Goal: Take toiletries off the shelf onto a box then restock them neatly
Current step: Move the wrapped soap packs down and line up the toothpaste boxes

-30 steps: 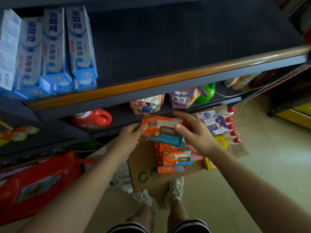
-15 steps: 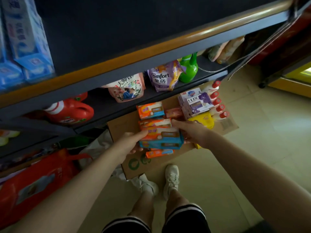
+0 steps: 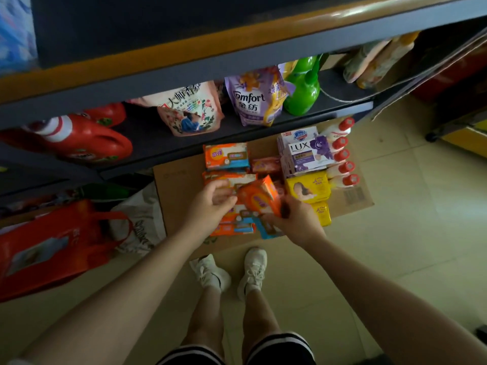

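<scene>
place: small shop | showing it: metal shelving (image 3: 237,46) carrying packaged detergent refills (image 3: 254,98) | boxed soaps (image 3: 307,152) lying on floor cardboard (image 3: 179,185)

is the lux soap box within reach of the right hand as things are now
Probably yes, but not freely. The right hand already holds an orange soap pack, so it would have to put that down first. The Lux box lies uncovered on the cardboard just beyond it.

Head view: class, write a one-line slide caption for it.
Right hand grips an orange soap pack above the cardboard box; left hand alongside.
</scene>
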Action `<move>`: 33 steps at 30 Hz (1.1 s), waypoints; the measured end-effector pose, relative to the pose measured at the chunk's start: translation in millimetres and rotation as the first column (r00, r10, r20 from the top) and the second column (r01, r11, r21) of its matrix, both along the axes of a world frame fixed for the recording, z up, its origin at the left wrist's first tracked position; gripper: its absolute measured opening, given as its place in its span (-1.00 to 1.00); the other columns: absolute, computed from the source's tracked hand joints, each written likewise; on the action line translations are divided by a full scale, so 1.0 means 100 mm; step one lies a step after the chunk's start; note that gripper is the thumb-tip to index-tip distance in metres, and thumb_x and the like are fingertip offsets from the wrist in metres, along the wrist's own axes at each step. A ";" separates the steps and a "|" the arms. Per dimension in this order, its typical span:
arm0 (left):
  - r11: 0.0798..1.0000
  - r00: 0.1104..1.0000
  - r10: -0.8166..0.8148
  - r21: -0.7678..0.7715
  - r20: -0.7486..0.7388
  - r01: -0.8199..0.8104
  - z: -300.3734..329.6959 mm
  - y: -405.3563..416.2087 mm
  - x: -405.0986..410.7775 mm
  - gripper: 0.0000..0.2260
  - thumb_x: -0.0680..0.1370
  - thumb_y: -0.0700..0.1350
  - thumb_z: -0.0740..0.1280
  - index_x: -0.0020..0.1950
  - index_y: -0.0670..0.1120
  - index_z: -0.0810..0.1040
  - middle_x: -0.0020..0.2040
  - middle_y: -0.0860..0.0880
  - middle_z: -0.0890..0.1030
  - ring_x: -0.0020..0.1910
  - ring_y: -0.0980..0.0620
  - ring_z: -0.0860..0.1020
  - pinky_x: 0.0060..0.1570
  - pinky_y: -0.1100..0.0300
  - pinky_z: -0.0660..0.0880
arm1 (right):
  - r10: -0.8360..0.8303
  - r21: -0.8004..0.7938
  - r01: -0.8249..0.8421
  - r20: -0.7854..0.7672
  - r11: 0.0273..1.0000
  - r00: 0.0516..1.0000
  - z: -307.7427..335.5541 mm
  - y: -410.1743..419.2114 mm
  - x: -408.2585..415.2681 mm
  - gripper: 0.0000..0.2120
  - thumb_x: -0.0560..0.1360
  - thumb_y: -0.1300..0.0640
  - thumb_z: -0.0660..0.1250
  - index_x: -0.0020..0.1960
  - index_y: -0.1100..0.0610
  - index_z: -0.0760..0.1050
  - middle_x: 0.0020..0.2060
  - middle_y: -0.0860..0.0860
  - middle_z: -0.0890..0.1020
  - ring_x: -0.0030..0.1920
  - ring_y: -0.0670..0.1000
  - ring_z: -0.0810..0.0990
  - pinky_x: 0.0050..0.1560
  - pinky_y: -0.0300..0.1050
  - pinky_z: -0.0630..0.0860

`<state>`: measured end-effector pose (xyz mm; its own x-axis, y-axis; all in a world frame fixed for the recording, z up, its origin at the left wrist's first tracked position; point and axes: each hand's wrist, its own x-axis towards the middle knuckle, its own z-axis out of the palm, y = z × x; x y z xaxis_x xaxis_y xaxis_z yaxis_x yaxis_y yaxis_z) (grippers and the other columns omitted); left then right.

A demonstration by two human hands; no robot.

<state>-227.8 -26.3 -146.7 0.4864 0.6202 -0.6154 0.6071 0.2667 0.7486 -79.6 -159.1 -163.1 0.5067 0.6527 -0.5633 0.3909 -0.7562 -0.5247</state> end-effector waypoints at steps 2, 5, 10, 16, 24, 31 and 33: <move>0.983 0.986 -0.107 0.138 -0.124 0.124 -0.14 -0.03 -0.02 -0.64 0.52 -0.14 0.34 0.31 -0.04 0.40 0.20 0.01 0.49 0.16 0.08 0.46 0.10 0.18 0.43 | -0.122 -0.019 0.124 0.083 0.992 0.989 -0.10 -0.08 0.09 -0.68 0.39 -0.09 0.43 -0.13 0.11 0.40 -0.32 0.00 0.51 -0.28 0.07 0.47 -0.31 -0.09 0.35; 0.943 0.948 -0.151 0.246 -0.281 0.223 -0.37 -0.06 -0.09 -0.51 0.51 -0.09 0.36 0.41 -0.06 0.31 0.34 -0.06 0.37 0.30 -0.03 0.37 0.25 0.06 0.37 | -0.265 0.012 0.264 0.074 0.964 0.961 -0.25 -0.13 0.23 -0.69 0.41 -0.08 0.41 -0.06 0.14 0.46 -0.34 0.00 0.53 -0.30 0.06 0.49 -0.39 -0.14 0.37; 0.971 0.935 -0.155 0.127 -0.318 0.204 -0.64 -0.11 -0.13 -0.39 0.53 -0.05 0.33 0.50 0.07 0.11 0.40 -0.07 0.29 0.35 -0.06 0.33 0.25 -0.04 0.40 | -0.182 0.020 0.181 0.036 0.983 0.983 -0.47 0.03 0.28 -0.66 0.43 -0.05 0.39 -0.16 0.21 0.40 -0.30 0.02 0.44 -0.29 0.05 0.40 -0.44 -0.15 0.16; 0.994 0.972 -0.041 0.089 -0.233 0.063 -0.68 -0.05 -0.16 -0.41 0.54 -0.07 0.31 0.50 0.08 0.11 0.41 -0.01 0.33 0.33 -0.02 0.39 0.23 -0.07 0.43 | -0.122 0.249 0.101 0.073 0.963 0.990 -0.15 0.13 0.33 -0.78 0.50 -0.02 0.32 -0.17 0.14 0.44 -0.35 -0.05 0.48 -0.35 -0.07 0.42 -0.36 -0.20 0.31; 0.996 0.954 0.019 0.090 -0.300 0.008 -0.75 0.03 -0.25 -0.49 0.51 -0.06 0.36 0.42 -0.07 0.30 0.23 -0.01 0.52 0.14 -0.07 0.54 0.09 0.04 0.49 | 0.385 0.180 -0.374 -0.026 0.910 0.923 -0.37 0.95 0.41 -0.61 0.51 0.07 0.32 0.32 0.10 0.39 0.13 0.17 0.57 0.11 0.17 0.54 0.13 -0.03 0.47; 0.980 0.951 0.200 0.048 -0.233 -0.195 -0.86 -0.14 -0.33 -0.69 0.43 -0.05 0.45 0.07 -0.06 0.40 -0.03 -0.03 0.57 -0.12 0.01 0.56 -0.05 0.02 0.55 | 0.228 0.113 -0.203 -0.290 0.973 0.930 -0.59 1.23 0.41 -0.75 0.55 0.19 0.26 0.23 0.13 0.47 0.08 0.18 0.56 0.06 0.13 0.57 0.15 0.04 0.50; 0.974 0.960 0.208 -0.055 -0.188 -0.222 -0.88 -0.19 -0.30 -0.67 0.42 -0.02 0.45 0.10 -0.05 0.43 0.04 -0.04 0.59 -0.08 0.01 0.57 -0.02 0.04 0.54 | 0.177 0.074 -0.163 -0.263 0.984 0.948 -0.63 1.25 0.40 -0.75 0.57 0.19 0.22 0.24 0.11 0.49 0.10 0.11 0.56 0.02 0.02 0.55 0.05 -0.12 0.50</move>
<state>-257.6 -44.9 -234.5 0.2240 0.6465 -0.7293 0.6520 0.4568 0.6052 -39.6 -34.3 -225.6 0.2213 0.7470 -0.6270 0.3513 -0.6608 -0.6633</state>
